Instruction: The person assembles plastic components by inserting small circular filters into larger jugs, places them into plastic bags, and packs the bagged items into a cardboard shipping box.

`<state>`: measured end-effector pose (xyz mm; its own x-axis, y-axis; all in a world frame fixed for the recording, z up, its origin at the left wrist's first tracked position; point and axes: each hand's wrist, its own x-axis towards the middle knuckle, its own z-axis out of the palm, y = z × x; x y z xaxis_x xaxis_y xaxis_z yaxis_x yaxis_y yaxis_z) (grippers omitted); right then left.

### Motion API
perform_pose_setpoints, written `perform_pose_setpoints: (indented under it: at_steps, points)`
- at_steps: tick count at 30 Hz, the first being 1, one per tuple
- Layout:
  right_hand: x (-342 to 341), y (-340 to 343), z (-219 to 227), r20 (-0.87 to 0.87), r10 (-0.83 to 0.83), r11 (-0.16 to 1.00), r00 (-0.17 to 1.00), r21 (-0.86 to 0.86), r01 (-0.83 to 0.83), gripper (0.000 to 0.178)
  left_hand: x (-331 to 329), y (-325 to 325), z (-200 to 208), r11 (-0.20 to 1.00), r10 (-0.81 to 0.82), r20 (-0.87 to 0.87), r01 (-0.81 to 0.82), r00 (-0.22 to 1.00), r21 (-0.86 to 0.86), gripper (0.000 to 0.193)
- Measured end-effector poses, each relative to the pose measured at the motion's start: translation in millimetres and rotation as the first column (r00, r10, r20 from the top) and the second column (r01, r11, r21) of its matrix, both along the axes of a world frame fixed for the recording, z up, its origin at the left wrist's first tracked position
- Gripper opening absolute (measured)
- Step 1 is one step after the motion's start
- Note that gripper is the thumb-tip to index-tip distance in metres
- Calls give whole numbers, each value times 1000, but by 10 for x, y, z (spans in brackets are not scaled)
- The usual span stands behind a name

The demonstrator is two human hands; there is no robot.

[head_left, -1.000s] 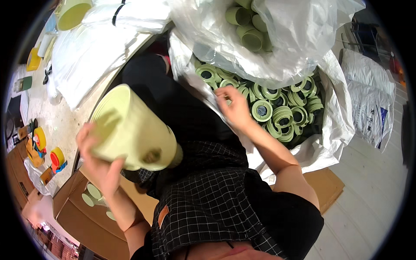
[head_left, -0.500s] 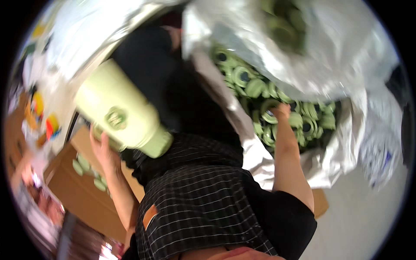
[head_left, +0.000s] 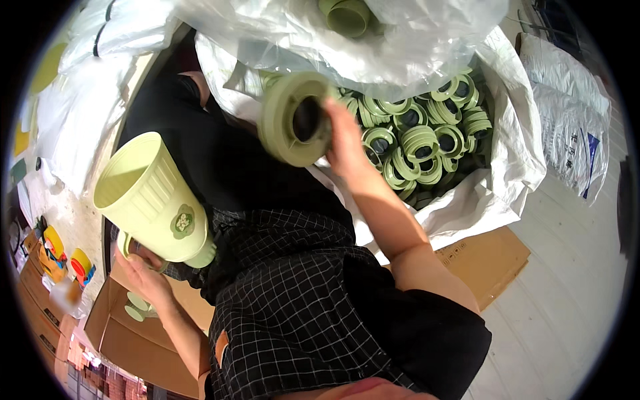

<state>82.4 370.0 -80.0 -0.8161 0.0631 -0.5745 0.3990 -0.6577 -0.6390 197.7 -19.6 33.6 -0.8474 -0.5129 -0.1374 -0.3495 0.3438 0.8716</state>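
Note:
A tall pale green mug [head_left: 150, 200] with a ribbed upper body, a round emblem and a narrower foot leans on the left, its mouth tilted up and away to the left. My left hand [head_left: 143, 272] is closed around its handle. Between the mug and a white sack, my right hand [head_left: 347, 140] grips a green ring-shaped lid [head_left: 283, 133] with a dark centre, blurred a little by motion. Lid and mug are apart. Many similar green lids [head_left: 420, 143] fill the open white sack [head_left: 517, 173] on the right.
Clear plastic [head_left: 427, 40] with green cup-like pieces [head_left: 348, 19] hangs over the sack's far side. An open cardboard box [head_left: 127, 343] holding pale green pieces [head_left: 138, 305] stands lower left. Flat cardboard [head_left: 490, 267] and a wrapped plastic bundle [head_left: 567, 127] are right. White bags [head_left: 67, 147] lie left.
My right hand has come out of the sack, up and leftward, with a lid in it. The mug has turned more upright, so its open mouth now shows.

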Motion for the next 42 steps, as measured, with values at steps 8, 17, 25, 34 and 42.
perform_pose_setpoints:
  at_steps: [8, 17, 25, 34, 42]
  points:
    - [4, -655, 273, -356, 789, 418, 501, 908, -14, 51, 342, 166, -100, 993, 104, -62, -107, 993, -47, 44]
    - [-641, -1089, 1366, -536, 798, 574, 275, 814, -81, 58, 211, 204, 100, 941, -248, -222, 289, 943, 175, 42]
    - [-495, -1419, 1580, -284, 922, 304, -264, 952, 35, 62, 290, 88, 35, 905, -211, -273, 293, 938, 308, 37]
    - [-348, -1643, 1816, 23, 995, -13, 94, 994, -104, 53, 466, 680, 388, 957, -289, -17, 288, 957, -34, 63]
    - [-430, -1714, 1829, 52, 998, -50, 42, 997, -60, 57, 434, 633, 267, 942, -280, -117, 250, 953, -225, 60]
